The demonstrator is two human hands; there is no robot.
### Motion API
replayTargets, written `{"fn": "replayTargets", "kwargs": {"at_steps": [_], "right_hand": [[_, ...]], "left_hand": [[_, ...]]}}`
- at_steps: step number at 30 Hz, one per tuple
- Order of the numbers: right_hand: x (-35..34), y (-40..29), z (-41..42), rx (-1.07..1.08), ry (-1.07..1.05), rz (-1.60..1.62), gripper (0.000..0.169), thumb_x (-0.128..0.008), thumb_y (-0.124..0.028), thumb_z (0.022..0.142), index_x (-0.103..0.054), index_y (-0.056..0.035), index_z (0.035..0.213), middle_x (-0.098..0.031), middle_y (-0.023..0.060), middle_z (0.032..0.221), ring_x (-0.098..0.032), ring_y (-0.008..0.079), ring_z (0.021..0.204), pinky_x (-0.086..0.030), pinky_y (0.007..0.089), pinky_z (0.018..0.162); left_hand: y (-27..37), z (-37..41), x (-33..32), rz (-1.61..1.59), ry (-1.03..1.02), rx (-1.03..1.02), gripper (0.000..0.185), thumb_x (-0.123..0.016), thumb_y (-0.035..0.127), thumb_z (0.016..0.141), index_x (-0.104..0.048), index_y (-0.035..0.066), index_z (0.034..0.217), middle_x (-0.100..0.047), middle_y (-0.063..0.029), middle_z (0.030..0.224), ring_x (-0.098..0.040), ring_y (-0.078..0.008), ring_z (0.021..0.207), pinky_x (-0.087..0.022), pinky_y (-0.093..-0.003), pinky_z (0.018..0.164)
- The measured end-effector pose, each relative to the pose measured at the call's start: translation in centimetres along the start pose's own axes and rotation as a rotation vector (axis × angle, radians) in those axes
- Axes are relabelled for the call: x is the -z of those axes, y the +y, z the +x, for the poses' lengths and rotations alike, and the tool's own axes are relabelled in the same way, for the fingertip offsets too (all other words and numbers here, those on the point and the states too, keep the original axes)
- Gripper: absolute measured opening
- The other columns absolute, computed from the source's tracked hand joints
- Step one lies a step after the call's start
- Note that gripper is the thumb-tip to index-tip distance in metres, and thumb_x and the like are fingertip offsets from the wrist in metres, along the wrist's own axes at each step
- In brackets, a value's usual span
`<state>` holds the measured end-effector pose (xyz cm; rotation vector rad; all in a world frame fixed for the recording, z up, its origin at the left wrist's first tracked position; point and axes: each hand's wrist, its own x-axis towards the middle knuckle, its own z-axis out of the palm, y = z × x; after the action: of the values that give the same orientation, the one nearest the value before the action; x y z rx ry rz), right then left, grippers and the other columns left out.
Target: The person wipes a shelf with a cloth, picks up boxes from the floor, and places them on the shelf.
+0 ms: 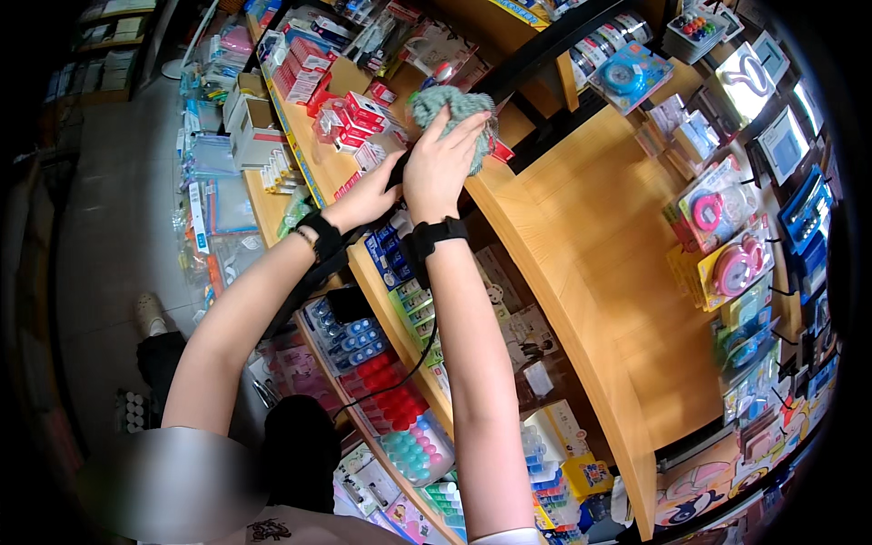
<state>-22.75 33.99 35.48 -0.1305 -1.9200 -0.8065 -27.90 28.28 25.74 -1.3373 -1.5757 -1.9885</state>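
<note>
My right hand [441, 169] is pressed over a bunched grey-green cloth [455, 103], its fingers spread across it. The cloth is at the far end of the wooden shelf [545, 259], by the black shelf frame. Left of it, my left hand [368, 197] reaches to a black part beside the right hand, thumb and fingers apart. Whether it grips that part is unclear. Small red-and-white boxes [361, 119] stand just beyond the left hand. Both wrists wear black straps.
Lower tiers hold blue-capped bottles [354, 340], red items [387, 388] and teal and pink round-topped items [415, 446]. Packaged goods [736, 266] hang on hooks at right. A black cable [402, 378] runs below my arms. White cartons [255, 133] stand at left, above the tiled floor [112, 225].
</note>
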Motion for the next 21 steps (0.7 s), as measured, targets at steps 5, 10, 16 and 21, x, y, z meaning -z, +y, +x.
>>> {"fn": "replayTargets", "kwargs": {"at_steps": [5, 10, 16, 21], "right_hand": [[0.9, -2.2, -3.0, 0.086, -0.116, -0.053, 0.036, -0.047, -0.015, 0.079, -0.050, 0.0013, 0.110, -0.025, 0.0286, 0.136, -0.026, 0.0445, 0.125, -0.021, 0.0507, 0.102], [-0.5, -5.7, -8.2, 0.068, -0.291, 0.072, 0.042, -0.048, -0.018, 0.081, -0.049, 0.0014, 0.118, -0.024, 0.0161, 0.141, -0.030, 0.0242, 0.126, -0.022, 0.0519, 0.101], [-0.7, -6.8, -9.9, 0.103, -0.354, 0.160, 0.032, -0.048, -0.013, 0.079, -0.056, 0.0009, 0.107, -0.040, 0.0160, 0.130, -0.036, 0.0241, 0.120, -0.020, 0.0536, 0.102], [0.6, -6.6, -12.2, 0.063, -0.409, 0.763, 0.021, -0.056, -0.002, 0.069, -0.059, -0.0006, 0.090, -0.055, 0.0176, 0.105, -0.050, 0.0297, 0.104, -0.034, 0.0436, 0.097]], "left_hand": [[1.2, -6.9, 1.3, 0.114, 0.006, 0.073, 0.030, -0.045, -0.001, 0.080, -0.046, -0.002, 0.109, -0.051, -0.0174, 0.109, -0.049, -0.0288, 0.107, -0.039, -0.0336, 0.092], [5.8, -15.0, 3.2, -0.203, -0.113, 0.391, 0.016, -0.045, 0.003, 0.088, -0.052, 0.000, 0.103, -0.056, -0.0035, 0.092, -0.053, -0.0087, 0.088, -0.043, -0.0229, 0.078], [10.2, -22.4, 6.0, -0.320, -0.086, 0.628, 0.013, -0.046, 0.004, 0.089, -0.053, -0.001, 0.099, -0.059, -0.0023, 0.084, -0.055, -0.0071, 0.081, -0.043, -0.0202, 0.074], [11.9, -28.6, 7.1, -0.303, 0.024, 0.760, 0.011, -0.049, 0.003, 0.088, -0.054, -0.002, 0.097, -0.059, -0.0012, 0.083, -0.055, -0.0056, 0.079, -0.043, -0.0186, 0.072]]}}
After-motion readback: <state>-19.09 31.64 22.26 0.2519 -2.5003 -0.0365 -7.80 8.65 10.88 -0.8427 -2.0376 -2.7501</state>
